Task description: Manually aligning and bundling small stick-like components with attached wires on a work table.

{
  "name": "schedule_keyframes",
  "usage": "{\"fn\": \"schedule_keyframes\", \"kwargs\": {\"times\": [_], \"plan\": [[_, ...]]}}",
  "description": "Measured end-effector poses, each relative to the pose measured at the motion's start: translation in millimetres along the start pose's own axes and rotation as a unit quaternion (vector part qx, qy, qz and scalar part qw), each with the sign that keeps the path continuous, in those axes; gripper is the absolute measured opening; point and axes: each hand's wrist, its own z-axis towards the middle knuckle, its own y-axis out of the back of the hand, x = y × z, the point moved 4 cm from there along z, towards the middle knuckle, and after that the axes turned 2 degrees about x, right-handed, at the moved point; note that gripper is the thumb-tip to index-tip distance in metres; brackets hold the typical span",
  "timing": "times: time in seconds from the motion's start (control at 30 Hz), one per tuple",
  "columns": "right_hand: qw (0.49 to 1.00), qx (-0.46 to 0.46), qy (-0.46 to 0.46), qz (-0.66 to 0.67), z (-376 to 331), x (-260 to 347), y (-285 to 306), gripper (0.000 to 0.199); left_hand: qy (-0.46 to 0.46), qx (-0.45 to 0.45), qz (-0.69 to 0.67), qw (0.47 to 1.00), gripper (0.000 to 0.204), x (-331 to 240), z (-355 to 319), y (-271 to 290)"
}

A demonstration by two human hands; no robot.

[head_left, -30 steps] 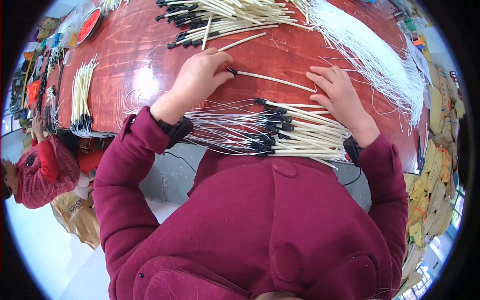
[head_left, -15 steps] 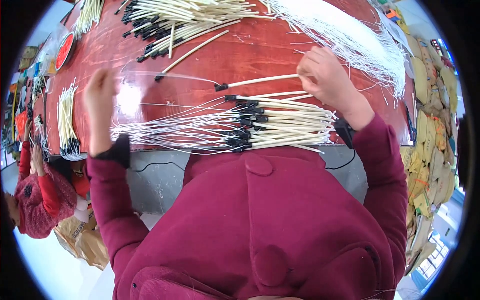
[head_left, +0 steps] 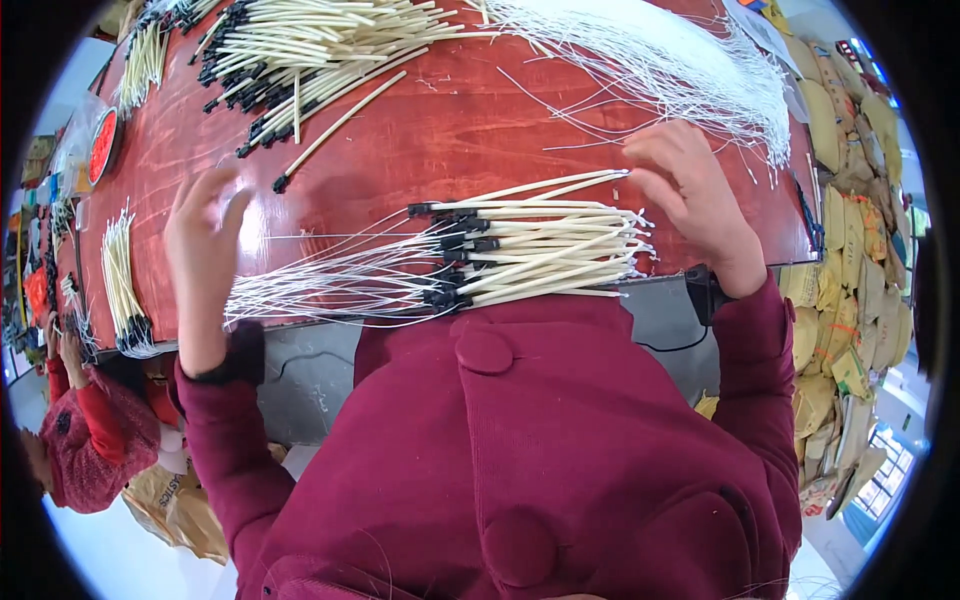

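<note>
In front of me lies a stack of cream-coloured thin tubes [head_left: 560, 245] with black end pieces [head_left: 455, 245]. White cords [head_left: 330, 272] trail out of the black ends to the left, and short white tips show at the right ends. My left hand [head_left: 205, 240] hovers by the cords' far ends, thumb and fingers apart, slightly blurred. Nothing shows in it. Over the right ends of the tubes is my right hand [head_left: 690, 190], its fingers curved and parted from the thumb, with nothing visibly gripped. Its thumb comes close to the uppermost tube's tip.
Across the red table [head_left: 440, 125] lie a big pile of black-ended tubes [head_left: 330, 45], a single tube [head_left: 340, 132] and a thick spread of white cords [head_left: 650, 50]. At left are a red-filled bowl [head_left: 102, 145] and a small tube bundle [head_left: 118, 265]. Another person [head_left: 105, 440] sits beyond.
The tube and cord stretched between my hands are let go; a tube now lies on top of the stack. Both hands have opened. The whole view has shifted slightly.
</note>
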Motion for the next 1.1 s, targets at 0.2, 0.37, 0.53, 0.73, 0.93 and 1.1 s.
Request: {"fn": "schedule_keyframes", "kwargs": {"times": [0.2, 0.37, 0.53, 0.73, 0.93, 1.1], "plan": [[0.999, -0.006, -0.021, -0.035, 3.5, -6.9, -14.9, 0.023, -0.296, 0.192, -0.011, 0.936, 0.018, -166.2, 55.8, -120.8], [0.997, -0.025, -0.052, -0.053, 4.9, -13.4, -16.2, 0.024, -0.346, 0.254, -0.009, 0.903, 0.025, -218.3, 65.5, -217.9], [0.995, -0.041, -0.067, -0.063, -3.3, -24.2, -14.6, 0.026, -0.416, 0.183, 0.031, 0.89, 0.019, -229.1, 73.7, -237.2], [0.994, -0.042, -0.077, -0.058, -2.3, -20.8, -16.6, 0.025, -0.398, 0.126, 0.143, 0.897, 0.017, -197.6, 126.2, -229.0], [0.992, -0.021, -0.108, -0.067, -13.0, -36.5, -21.5, 0.031, -0.308, 0.222, -0.021, 0.925, 0.008, -157.7, 84.0, -168.8], [0.996, -0.036, -0.07, -0.045, 6.0, -16.3, -36.1, 0.042, -0.231, 0.268, 0.015, 0.935, 0.008, -96.7, 50.5, -139.5]]}}
